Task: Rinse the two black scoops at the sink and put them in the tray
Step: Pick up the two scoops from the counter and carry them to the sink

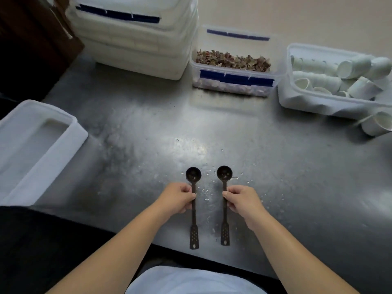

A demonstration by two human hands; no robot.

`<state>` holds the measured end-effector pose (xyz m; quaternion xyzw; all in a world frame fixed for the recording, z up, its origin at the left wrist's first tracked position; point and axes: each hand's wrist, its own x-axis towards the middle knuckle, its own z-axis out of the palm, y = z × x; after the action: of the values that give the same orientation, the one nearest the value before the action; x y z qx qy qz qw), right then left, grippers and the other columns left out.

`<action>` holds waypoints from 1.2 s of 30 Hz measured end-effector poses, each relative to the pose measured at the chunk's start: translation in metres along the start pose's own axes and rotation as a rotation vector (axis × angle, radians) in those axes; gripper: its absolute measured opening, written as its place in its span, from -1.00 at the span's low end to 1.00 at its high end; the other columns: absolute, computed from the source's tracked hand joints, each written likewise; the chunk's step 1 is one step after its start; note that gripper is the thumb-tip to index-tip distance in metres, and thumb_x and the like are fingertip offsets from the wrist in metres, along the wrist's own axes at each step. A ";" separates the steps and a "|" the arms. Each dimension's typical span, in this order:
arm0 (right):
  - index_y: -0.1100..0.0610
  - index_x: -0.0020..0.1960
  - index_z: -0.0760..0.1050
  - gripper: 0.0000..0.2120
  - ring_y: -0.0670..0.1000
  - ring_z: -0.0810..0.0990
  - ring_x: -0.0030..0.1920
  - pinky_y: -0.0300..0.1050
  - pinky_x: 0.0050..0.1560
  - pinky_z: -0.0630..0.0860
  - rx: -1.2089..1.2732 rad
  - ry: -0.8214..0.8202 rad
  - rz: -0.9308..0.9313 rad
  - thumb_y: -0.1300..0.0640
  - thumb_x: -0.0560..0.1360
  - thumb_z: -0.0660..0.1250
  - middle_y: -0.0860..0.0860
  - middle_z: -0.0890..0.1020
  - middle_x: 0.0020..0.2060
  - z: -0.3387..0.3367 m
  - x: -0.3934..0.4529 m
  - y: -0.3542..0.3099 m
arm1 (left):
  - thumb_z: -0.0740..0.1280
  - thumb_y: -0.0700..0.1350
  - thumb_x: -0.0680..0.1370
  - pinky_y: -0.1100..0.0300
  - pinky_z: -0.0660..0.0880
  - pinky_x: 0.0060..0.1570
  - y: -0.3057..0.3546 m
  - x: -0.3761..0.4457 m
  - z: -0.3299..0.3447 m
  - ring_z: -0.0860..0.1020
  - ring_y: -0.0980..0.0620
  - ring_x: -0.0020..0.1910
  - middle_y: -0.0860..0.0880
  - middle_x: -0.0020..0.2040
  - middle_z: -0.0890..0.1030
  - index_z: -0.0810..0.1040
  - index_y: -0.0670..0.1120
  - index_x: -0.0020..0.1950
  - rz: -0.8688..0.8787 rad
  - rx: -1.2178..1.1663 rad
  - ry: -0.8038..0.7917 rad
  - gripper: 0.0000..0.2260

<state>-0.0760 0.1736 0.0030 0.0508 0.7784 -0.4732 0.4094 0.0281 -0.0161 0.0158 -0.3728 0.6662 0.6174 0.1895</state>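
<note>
Two black long-handled scoops lie side by side on the steel counter, bowls pointing away from me. My left hand [177, 200] pinches the handle of the left scoop [193, 174] just below its bowl. My right hand [241, 200] grips the handle of the right scoop [224, 172] the same way. Both perforated handle ends reach to the counter's near edge. Water droplets dot the counter [148, 132] around the scoops. No sink is in view.
A white rectangular plastic tray [21, 166] sits at the left edge. At the back stand stacked white containers [135, 43], a clear box of dried bits [233, 62] with blue clips, and a bin of white paper cups [331, 81]. One loose cup [377, 124] lies beside it.
</note>
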 end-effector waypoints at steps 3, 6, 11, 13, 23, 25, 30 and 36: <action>0.25 -0.23 0.67 -0.83 0.03 0.45 -0.35 -0.16 -0.33 0.38 -0.009 -0.106 -0.048 0.25 0.51 0.39 0.10 0.57 -0.40 0.004 -0.012 -0.007 | 0.31 -0.25 0.46 0.26 0.43 -0.49 -0.012 -0.036 0.002 0.57 0.06 -0.40 -0.05 -0.29 0.71 0.46 -0.07 -0.31 0.000 -0.099 0.085 -0.83; 0.17 -0.23 0.70 -0.87 -0.05 0.54 -0.40 -0.24 -0.38 0.43 -0.103 -0.237 -0.125 0.23 0.48 0.43 0.05 0.65 -0.41 0.012 -0.027 -0.017 | 0.33 -0.27 0.46 0.26 0.49 -0.46 -0.031 -0.075 0.010 0.55 0.07 -0.45 -0.09 -0.26 0.72 0.48 -0.10 -0.29 0.007 -0.253 0.171 -0.85; 0.20 -0.32 0.65 -0.82 -0.02 0.45 -0.43 -0.23 -0.38 0.35 -0.262 -0.512 -0.226 0.25 0.46 0.42 0.04 0.55 -0.46 0.042 -0.061 -0.021 | 0.39 -0.31 0.44 0.29 0.50 -0.42 -0.074 -0.144 0.022 0.54 0.12 -0.44 -0.05 -0.31 0.68 0.50 -0.11 -0.22 -0.011 -0.558 0.443 -0.87; 0.19 -0.34 0.65 -0.79 -0.06 0.48 -0.46 -0.29 -0.43 0.38 -0.315 -0.600 -0.253 0.28 0.47 0.42 0.01 0.55 -0.48 0.064 -0.078 -0.017 | 0.40 -0.31 0.43 0.28 0.51 -0.39 -0.095 -0.175 0.024 0.55 0.13 -0.41 -0.06 -0.29 0.68 0.54 -0.12 -0.20 -0.015 -0.632 0.535 -0.89; 0.14 -0.30 0.66 -0.80 -0.11 0.44 -0.48 -0.31 -0.46 0.37 -0.648 -1.058 -0.292 0.24 0.49 0.41 -0.02 0.49 -0.49 0.229 -0.194 0.018 | 0.37 -0.29 0.45 0.30 0.47 -0.46 -0.224 -0.329 0.014 0.53 0.16 -0.45 -0.05 -0.32 0.69 0.64 -0.13 -0.21 -0.057 -0.972 0.993 -0.90; 0.17 -0.25 0.67 -0.85 -0.10 0.47 -0.44 -0.28 -0.41 0.41 -0.716 -1.133 -0.302 0.22 0.49 0.42 0.00 0.52 -0.46 0.269 -0.225 0.029 | 0.36 -0.26 0.45 0.29 0.48 -0.47 -0.256 -0.361 0.009 0.55 0.17 -0.45 -0.04 -0.32 0.70 0.64 -0.13 -0.22 -0.070 -1.045 1.095 -0.90; 0.09 -0.34 0.67 -0.75 -0.12 0.49 -0.46 -0.30 -0.45 0.44 -0.846 -1.297 -0.320 0.26 0.50 0.42 -0.04 0.54 -0.49 0.379 -0.316 0.071 | 0.37 -0.18 0.48 0.29 0.47 -0.48 -0.347 -0.449 -0.004 0.57 0.16 -0.44 -0.03 -0.32 0.71 0.64 -0.07 -0.30 -0.069 -1.187 1.290 -0.85; 0.10 -0.32 0.69 -0.75 -0.10 0.49 -0.46 -0.28 -0.44 0.44 -0.967 -1.459 -0.321 0.29 0.50 0.41 -0.01 0.56 -0.47 0.497 -0.432 0.136 | 0.37 -0.18 0.49 0.27 0.46 -0.49 -0.455 -0.559 -0.012 0.54 0.17 -0.48 -0.04 -0.32 0.72 0.64 -0.07 -0.32 -0.146 -1.274 1.495 -0.81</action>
<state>0.5654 -0.0056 0.0969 -0.5514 0.4362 -0.0589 0.7087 0.7261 0.1374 0.1063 -0.7398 0.1328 0.4531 -0.4792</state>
